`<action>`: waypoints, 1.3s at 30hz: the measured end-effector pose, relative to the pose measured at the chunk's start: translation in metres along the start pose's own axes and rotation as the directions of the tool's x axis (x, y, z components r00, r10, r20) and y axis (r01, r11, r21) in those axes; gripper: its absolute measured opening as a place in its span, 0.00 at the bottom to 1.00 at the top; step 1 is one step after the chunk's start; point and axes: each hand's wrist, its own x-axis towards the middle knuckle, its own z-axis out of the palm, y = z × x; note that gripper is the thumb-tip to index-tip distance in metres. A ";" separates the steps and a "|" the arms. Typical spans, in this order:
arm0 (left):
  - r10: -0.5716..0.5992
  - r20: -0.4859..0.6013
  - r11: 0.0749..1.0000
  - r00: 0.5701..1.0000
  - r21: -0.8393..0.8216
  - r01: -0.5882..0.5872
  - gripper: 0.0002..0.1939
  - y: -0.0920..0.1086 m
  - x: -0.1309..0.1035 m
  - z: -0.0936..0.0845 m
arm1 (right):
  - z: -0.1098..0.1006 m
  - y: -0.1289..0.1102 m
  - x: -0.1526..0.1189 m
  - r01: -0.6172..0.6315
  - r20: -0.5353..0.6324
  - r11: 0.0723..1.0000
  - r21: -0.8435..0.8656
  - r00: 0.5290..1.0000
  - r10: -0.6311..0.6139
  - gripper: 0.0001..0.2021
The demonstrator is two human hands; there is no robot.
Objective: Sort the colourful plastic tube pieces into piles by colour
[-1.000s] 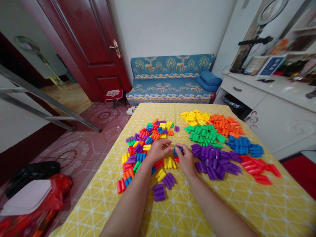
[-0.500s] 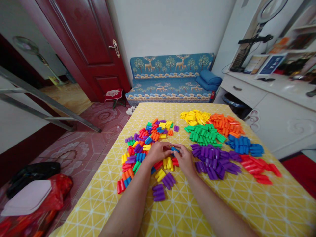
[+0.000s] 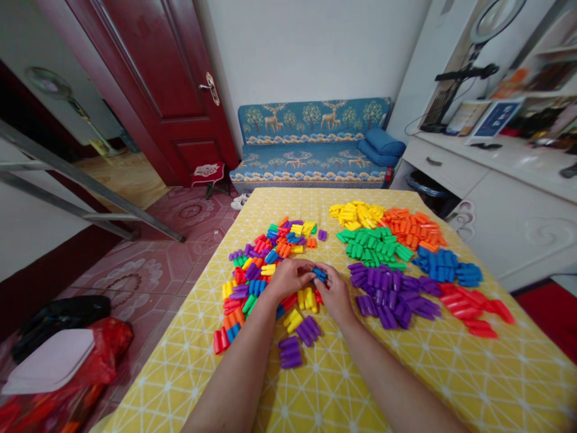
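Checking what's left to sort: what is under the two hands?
Both the left hand and right hand pinch a blue block. Yellow blocks and red ones show beneath; anything under the palms is hidden.

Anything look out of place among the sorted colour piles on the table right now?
Mostly tidy. The odd spot: several purple blocks sit past the purple pile, between the blue pile and the red pile. Both hands, left hand and right hand, pinch a blue block beside the mixed pile.
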 end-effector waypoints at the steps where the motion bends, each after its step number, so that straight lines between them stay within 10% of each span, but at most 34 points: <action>1: 0.002 -0.005 1.000 1.000 0.012 -0.002 0.14 0.000 0.000 0.000 | 0.000 0.000 0.000 0.002 -0.006 1.000 0.001 1.000 -0.002 0.19; 39: -0.022 -0.005 1.000 1.000 -0.016 0.022 0.17 -0.003 0.000 0.001 | -0.003 -0.008 0.000 -0.017 -0.024 0.999 -0.027 1.000 0.016 0.17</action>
